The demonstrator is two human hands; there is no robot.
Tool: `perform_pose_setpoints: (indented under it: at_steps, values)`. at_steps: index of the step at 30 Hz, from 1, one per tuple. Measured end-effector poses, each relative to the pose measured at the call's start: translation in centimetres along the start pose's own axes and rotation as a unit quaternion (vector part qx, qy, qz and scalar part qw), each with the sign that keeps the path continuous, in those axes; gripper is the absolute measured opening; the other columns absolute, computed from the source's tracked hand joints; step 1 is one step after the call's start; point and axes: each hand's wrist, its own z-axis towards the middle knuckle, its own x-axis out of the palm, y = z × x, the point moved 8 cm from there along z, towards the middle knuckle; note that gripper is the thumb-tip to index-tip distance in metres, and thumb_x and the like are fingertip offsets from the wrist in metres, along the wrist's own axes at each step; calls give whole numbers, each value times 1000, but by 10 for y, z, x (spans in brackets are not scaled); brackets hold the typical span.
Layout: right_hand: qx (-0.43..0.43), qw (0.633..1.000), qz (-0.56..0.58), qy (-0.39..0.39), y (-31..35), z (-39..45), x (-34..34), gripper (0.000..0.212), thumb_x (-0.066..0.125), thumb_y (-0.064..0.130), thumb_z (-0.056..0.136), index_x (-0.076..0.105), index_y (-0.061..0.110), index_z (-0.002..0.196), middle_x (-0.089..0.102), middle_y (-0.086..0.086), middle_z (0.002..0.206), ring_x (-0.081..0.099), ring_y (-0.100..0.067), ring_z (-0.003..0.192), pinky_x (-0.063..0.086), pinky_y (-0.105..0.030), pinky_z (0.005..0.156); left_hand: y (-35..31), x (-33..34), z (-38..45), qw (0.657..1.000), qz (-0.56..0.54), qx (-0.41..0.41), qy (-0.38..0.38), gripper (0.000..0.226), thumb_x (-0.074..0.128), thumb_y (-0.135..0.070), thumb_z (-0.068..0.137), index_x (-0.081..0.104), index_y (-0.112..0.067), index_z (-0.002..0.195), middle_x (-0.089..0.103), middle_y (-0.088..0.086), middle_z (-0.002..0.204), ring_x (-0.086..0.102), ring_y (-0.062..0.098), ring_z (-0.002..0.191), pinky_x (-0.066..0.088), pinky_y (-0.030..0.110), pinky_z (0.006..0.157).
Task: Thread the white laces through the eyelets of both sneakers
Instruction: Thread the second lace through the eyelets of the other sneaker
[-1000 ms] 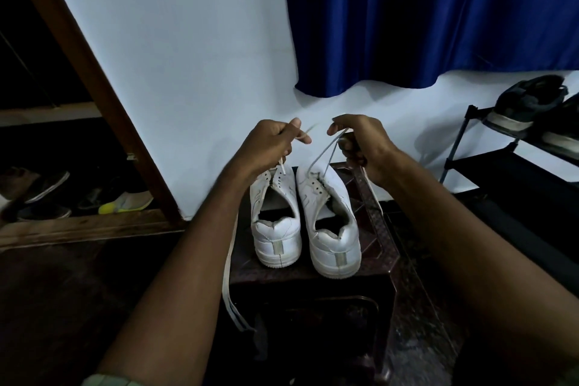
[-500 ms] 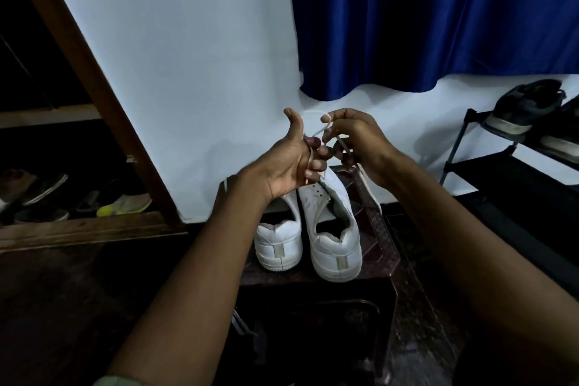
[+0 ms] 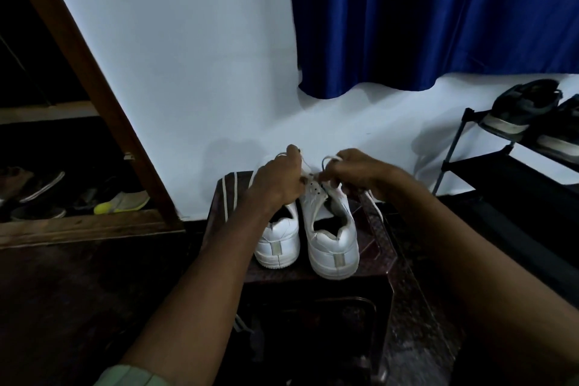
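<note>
**Both hands working one lace over the right sneaker**

Two white sneakers are sitting side by side on a dark stool (image 3: 372, 276), heels near. The left hand (image 3: 279, 178) and right hand (image 3: 360, 172) are each pinching the white lace (image 3: 305, 166) above the right sneaker (image 3: 332, 238); which eyelet is probably unreadable. The left sneaker (image 3: 279, 244) is lying partly under the left hand.

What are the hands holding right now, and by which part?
Each hand, left hand and right hand, pinches one end of the white lace just above the right sneaker's eyelets.
</note>
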Motion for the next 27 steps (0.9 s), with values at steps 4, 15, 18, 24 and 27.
perform_pose_setpoints:
  at_steps: [4, 15, 18, 24, 27]
  values:
    - [32, 998, -46, 34, -14, 4, 16, 51, 80, 39, 53, 72, 0, 85, 63, -15, 67, 58, -24, 51, 36, -23, 46, 1, 2, 10, 992, -126, -17, -4, 28, 65, -16, 92, 50, -11, 116, 65, 9, 107, 64, 29, 97, 47, 38, 79]
    - [30, 999, -19, 6, -14, 8, 10, 23, 86, 19, 73, 68, 4, 76, 58, -10, 61, 50, -17, 45, 33, -20, 44, 26, -59, 20, 571, -817, -41, -73, 31, 53, -7, 94, 41, -19, 68, 37, -3, 59, 26, 7, 42, 21, 21, 38]
    - [33, 999, 14, -26, -15, 11, 3, 14, 76, 10, 80, 66, 2, 76, 55, -10, 59, 45, -13, 39, 31, -20, 44, 23, -37, 15, 852, -519, -63, -35, 29, 76, -18, 84, 47, -22, 82, 55, 2, 77, 40, 8, 53, 31, 24, 47]
    - [58, 995, 68, -48, -16, 7, -3, 18, 65, 3, 87, 64, 1, 70, 58, -6, 50, 44, -11, 35, 27, -18, 41, -9, 11, 12, 948, -311, 21, 65, 42, 74, -16, 91, 43, -14, 118, 58, -4, 95, 60, 13, 90, 48, 34, 76]
    - [48, 996, 62, -48, -15, 7, 1, 24, 73, 11, 85, 63, 3, 64, 56, -9, 52, 41, -12, 38, 27, -22, 44, -11, 19, 15, 964, -260, 23, 44, 38, 69, -10, 90, 45, -13, 120, 61, 4, 101, 61, 25, 96, 49, 40, 81]
